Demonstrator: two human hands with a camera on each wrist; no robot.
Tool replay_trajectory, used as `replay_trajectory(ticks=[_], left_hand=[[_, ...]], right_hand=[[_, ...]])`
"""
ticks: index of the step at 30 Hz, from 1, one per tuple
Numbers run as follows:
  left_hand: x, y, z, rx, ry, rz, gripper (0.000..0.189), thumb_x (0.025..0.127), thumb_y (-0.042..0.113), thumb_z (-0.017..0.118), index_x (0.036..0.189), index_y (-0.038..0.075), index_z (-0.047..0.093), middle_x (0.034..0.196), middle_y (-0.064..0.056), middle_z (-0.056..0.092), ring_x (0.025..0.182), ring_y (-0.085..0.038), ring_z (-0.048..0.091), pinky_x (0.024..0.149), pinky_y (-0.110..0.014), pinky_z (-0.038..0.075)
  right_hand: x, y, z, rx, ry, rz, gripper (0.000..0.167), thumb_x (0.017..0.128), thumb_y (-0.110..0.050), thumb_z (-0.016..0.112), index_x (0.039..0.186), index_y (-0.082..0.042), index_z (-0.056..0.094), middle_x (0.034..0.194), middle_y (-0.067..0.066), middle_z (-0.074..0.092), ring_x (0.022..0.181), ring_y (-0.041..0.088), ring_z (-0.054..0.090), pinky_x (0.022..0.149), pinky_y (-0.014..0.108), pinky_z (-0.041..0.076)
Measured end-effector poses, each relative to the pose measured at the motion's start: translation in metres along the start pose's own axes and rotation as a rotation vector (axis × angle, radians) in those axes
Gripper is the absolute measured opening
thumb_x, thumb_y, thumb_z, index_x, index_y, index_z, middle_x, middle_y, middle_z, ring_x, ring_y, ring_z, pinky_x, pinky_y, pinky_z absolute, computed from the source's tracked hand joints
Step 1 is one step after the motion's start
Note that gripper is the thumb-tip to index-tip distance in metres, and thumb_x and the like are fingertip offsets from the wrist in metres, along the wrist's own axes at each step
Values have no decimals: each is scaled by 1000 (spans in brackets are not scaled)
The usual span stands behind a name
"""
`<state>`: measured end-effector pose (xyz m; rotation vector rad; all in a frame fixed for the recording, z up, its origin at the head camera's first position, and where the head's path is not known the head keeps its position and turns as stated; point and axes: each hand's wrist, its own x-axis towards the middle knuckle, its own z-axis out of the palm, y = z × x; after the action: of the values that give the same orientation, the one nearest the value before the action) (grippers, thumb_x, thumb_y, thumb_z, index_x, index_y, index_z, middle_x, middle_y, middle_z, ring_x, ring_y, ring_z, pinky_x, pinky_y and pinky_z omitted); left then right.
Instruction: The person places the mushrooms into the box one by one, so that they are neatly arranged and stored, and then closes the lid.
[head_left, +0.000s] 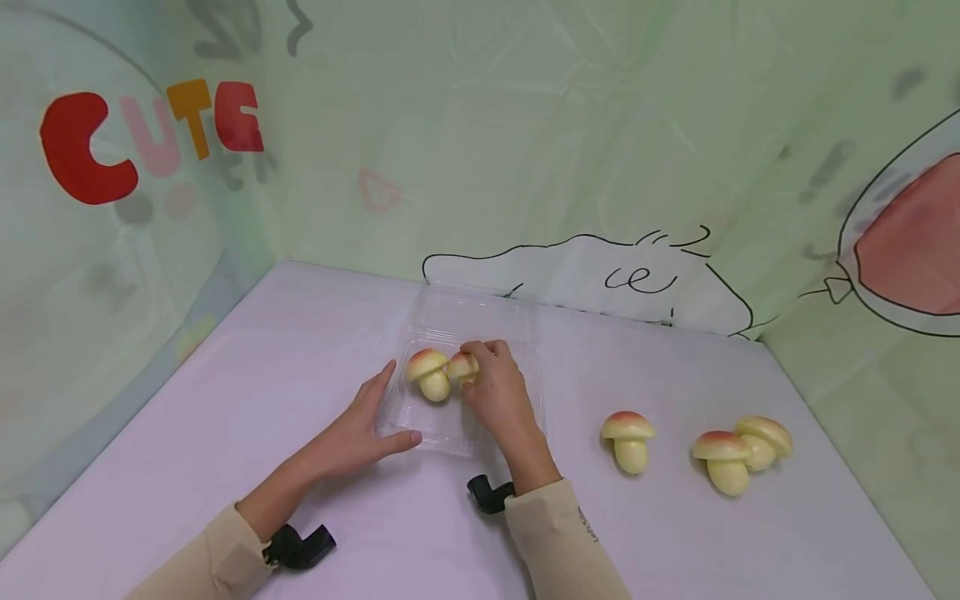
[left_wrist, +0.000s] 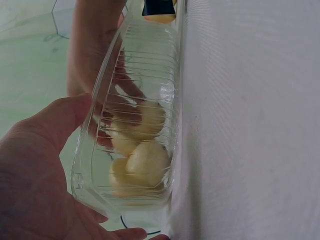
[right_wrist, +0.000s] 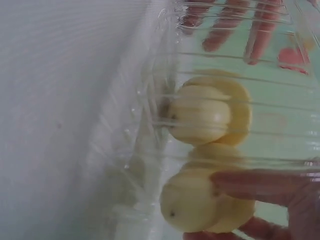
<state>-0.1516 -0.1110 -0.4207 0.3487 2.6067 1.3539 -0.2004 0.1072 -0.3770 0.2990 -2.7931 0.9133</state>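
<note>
The clear plastic clamshell box (head_left: 480, 321) sits open on the pale lilac tabletop (head_left: 225, 400) in front of me. My left hand (head_left: 360, 429) steadies its near-left edge with straight fingers. My right hand (head_left: 497, 385) pinches a yellow toy mushroom with a pink-red cap (head_left: 462, 367) inside it, beside another (head_left: 429, 373). Three more mushrooms (head_left: 628, 440) lie well to the right. Beyond, pale green cartoon-printed curtains (head_left: 525, 125) close off the corner.

Staged tabletop booth, not a lived-in room. Pale lilac worktop (head_left: 225, 400) boxed in by soft green printed backdrop sheets (head_left: 525, 125) on the left, back and right. Sheets carry cartoon line drawings and big coloured "CUTE" letters (head_left: 150, 137). Props are toy mushrooms (head_left: 628, 440) and a clear plastic clamshell box (head_left: 480, 321). No furniture or appliances in view.
</note>
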Motion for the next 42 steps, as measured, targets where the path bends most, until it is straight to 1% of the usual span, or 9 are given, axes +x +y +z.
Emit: replay_trajectory(ticks=[10,16,21,26,29,34,42], left_hand=[[0,-1,1,1,-2,-1,113,90,49,76,168,17,1,172,-19,8,159,-40,15,124,-63,20],[0,-1,1,1,-3,-5,113,90,50,76,168,18,0,172,-18,8,159,-40,15,124,-63,20],[-1,3,-1,5,-7,-2,113,91,48,75,168,15,0,172,-21,8,159,-42,15,124,-64,20],[-3,4,-2,1,-10,-1,112,91,48,74,168,14,0,172,-21,8,159,-41,14,124,-64,19],[-3,5,-2,2,-9,0,113,91,49,75,168,14,0,172,-21,7,159,-41,13,124,-64,19],[-3,5,-2,7,-3,10,113,91,50,74,168,14,0,172,-21,7,159,-41,13,124,-64,18],[-2,2,-2,15,-2,18,113,91,51,74,168,15,0,172,-20,8,159,-40,14,124,-63,19]], right_hand=[[0,2,2,-28,-44,14,51,83,7,73,131,-8,68,131,19,59,112,38,65,95,49,55],[0,4,4,-79,-77,-9,52,85,6,71,135,-9,67,133,21,59,117,40,63,97,51,54],[-1,2,4,-133,-89,-23,51,88,2,69,138,-11,66,137,20,58,120,41,61,93,51,55],[-2,1,2,-170,-102,-30,53,90,-2,72,141,-14,64,140,20,56,118,40,62,90,50,56],[-2,1,0,-184,-105,-40,55,88,-4,74,141,-15,63,141,20,55,117,41,62,89,50,56],[-1,4,-3,-173,-101,-46,59,85,-4,76,141,-14,63,141,21,55,119,43,60,91,52,55],[0,2,-10,-136,-103,-6,63,87,-9,77,146,-16,59,148,20,51,130,43,54,98,53,54]])
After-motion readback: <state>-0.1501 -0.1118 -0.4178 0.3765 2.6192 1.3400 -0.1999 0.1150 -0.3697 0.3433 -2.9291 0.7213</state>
